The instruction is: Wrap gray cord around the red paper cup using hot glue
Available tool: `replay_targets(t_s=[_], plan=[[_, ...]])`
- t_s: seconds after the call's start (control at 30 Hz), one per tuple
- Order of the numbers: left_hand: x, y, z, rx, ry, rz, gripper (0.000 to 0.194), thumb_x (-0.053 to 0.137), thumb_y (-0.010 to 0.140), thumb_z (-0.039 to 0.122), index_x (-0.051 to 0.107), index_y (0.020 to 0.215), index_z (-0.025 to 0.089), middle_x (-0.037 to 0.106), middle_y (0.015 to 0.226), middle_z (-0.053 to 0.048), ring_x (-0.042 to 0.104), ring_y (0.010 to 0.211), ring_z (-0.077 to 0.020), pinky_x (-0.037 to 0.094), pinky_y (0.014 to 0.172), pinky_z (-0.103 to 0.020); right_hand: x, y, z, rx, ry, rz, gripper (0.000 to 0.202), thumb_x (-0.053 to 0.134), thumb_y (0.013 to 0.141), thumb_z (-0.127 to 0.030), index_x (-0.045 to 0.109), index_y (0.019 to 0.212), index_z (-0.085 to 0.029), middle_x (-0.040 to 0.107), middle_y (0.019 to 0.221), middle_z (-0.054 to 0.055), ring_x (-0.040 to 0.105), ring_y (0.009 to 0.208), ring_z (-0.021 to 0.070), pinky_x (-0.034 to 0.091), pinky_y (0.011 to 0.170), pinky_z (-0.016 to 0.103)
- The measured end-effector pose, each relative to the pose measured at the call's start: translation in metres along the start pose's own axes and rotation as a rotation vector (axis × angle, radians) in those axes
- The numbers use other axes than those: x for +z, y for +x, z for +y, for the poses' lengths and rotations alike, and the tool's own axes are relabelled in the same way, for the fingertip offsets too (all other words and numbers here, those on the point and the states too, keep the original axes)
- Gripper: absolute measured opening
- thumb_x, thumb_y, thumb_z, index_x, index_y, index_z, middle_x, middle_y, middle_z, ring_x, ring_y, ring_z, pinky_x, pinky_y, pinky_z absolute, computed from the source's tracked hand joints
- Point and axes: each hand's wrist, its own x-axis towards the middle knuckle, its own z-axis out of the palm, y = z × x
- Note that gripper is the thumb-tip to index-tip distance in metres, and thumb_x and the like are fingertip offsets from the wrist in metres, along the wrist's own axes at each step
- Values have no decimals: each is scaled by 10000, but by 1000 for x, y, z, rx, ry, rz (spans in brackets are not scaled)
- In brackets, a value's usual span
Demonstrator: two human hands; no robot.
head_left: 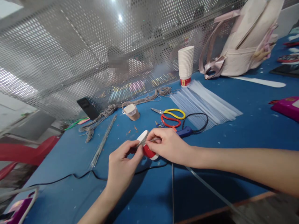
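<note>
Near the middle of the blue table (77,161), a small red and white cup-like piece (149,151) is between my two hands. My left hand (125,161) pinches its left side, thumb and fingers closed on it. Above its other side, my right hand (169,144) pinches a thin grey strand (154,140) that lies across the piece. The right fingers partly hide the piece. Beyond my right hand lie scissors (171,117) with one yellow and one red handle, and a blue-handled tool (185,132) with a black cord. A small lidded brown cup (133,113) stands farther back.
Stacked paper cups (186,63), translucent strips (205,105) and a pink backpack (243,46) are at the back right. Grey yarn (107,112) and a dark phone (87,108) lie along the perforated metal screen (93,46). A black cable (77,176) crosses the front.
</note>
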Motion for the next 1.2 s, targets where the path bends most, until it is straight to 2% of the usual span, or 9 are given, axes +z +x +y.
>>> replay_targets(t_s=[0.27,0.47,0.7,0.9,1.2], plan=[[-1,-1,-2,-11,22,-25,93,599,747,213,646,672,185,606,593,38,530,533,-92,430,519,-182,2,-2,2,33,12,-6,70,606,720,-125,588,681,-181,622,630,-35,579,641,112,376,570,214],[0,-2,-2,-48,43,-18,140,575,743,248,604,627,176,568,573,34,494,531,-100,408,521,-202,2,-2,2,73,73,-47,46,595,742,-147,607,710,-177,618,599,-35,581,606,105,380,556,211],[-2,-1,3,-63,8,-35,108,529,731,222,605,665,183,566,588,29,515,542,-113,426,526,-210,-1,-3,-1,58,71,-38,55,587,729,-126,619,719,-170,620,641,-23,561,587,97,387,543,205],[-1,-2,1,-30,-5,-39,110,572,753,243,662,740,181,591,635,18,529,574,-116,428,551,-215,0,-4,1,57,82,-22,56,583,722,-125,577,694,-172,552,564,-57,505,521,74,360,503,190],[0,-2,0,-106,-39,-48,160,564,750,255,601,617,175,540,597,23,483,561,-109,397,531,-208,-1,-3,-1,50,36,-46,45,598,749,-144,625,723,-169,592,601,-33,534,589,98,360,550,214]])
